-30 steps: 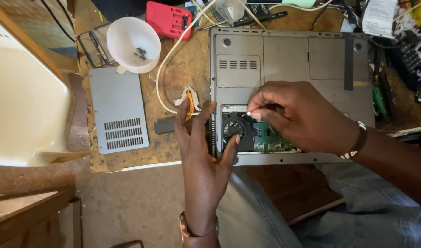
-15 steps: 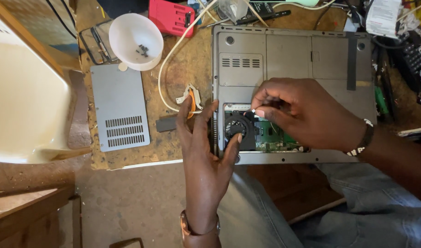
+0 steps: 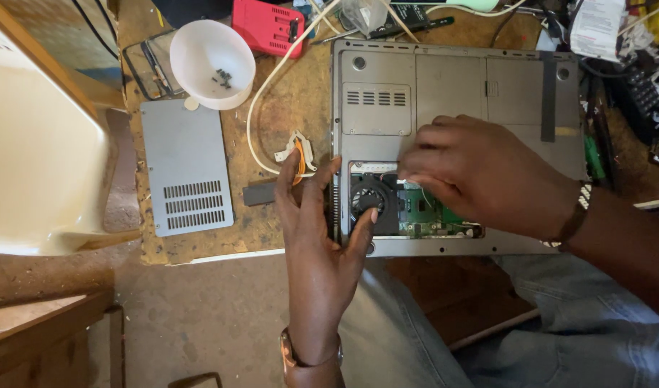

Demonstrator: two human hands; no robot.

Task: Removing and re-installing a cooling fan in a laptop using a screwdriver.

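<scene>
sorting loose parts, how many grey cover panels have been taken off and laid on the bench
1: a grey vented cover panel lies flat left of the upturned laptop, below the white bowl. Others may be hidden under the clutter.

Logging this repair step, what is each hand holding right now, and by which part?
The left hand grips the upturned laptop by its left edge, thumb at the fan. The right hand covers the open bay; any hold there cannot be told.
</scene>
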